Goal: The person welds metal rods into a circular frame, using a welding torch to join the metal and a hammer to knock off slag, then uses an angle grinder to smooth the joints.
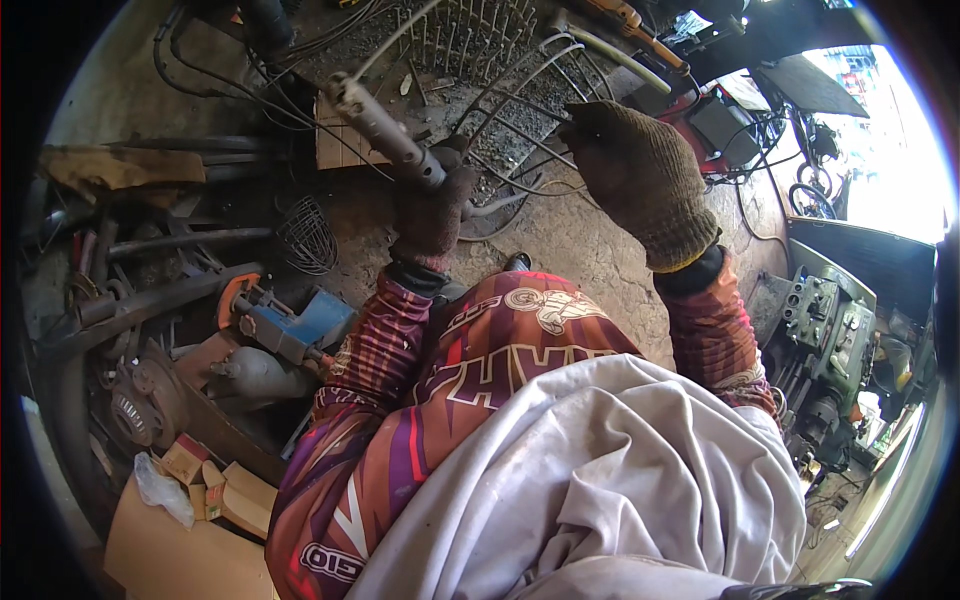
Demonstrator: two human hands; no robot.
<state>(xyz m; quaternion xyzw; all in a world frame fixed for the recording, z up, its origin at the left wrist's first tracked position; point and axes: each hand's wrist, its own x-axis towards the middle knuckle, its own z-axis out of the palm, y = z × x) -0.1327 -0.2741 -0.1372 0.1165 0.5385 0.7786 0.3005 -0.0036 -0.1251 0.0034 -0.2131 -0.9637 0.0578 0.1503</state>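
Observation:
My left hand (432, 215), in a dark knitted glove, is closed around the lower end of a brownish metal tube (385, 132). The tube tilts up to the left and has a fitting at its far end. A thin light rod (398, 38) runs up and right from near that end. My right hand (640, 180), in a brown-grey knitted glove, is raised back-up on the right, its fingers mostly hidden. Just left of its fingertips, bent metal rods (510, 100) form an open frame; whether the hand touches them I cannot tell.
A metal grate (470, 38) lies at the far side. Left stand a blue-and-orange tool (300, 322), a grey cylinder (258, 375), a wire basket (308, 235) and cardboard (180, 545). A green machine (825, 320) stands right; a red machine (712, 130) with cables sits beyond my right hand.

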